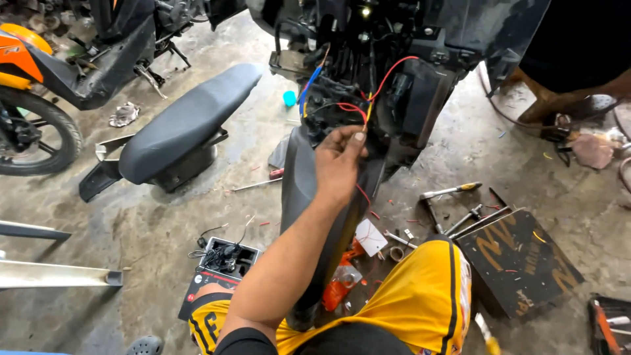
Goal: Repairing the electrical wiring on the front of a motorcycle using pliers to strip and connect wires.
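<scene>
My left hand [338, 163] is raised in front of the stripped front of a black scooter [420, 72]. Its fingertips pinch thin red wires [388, 75] that loop out of the scooter's open wiring bay. A blue and a yellow wire [309, 85] hang just left of them. A loose red strand [363, 195] trails below my hand. The scooter's black front mudguard [296, 190] stands between my knees, which are in yellow shorts [420, 302]. My right hand is not in view.
A detached black seat [184, 125] lies on the wet concrete at left, near an orange motorcycle [26, 79]. A small black box of parts [223, 258] sits by my left knee. Wrenches and a screwdriver [453, 190] lie at right beside a dark cardboard sheet [519, 263]. Another person's leg [572, 92] is at the upper right.
</scene>
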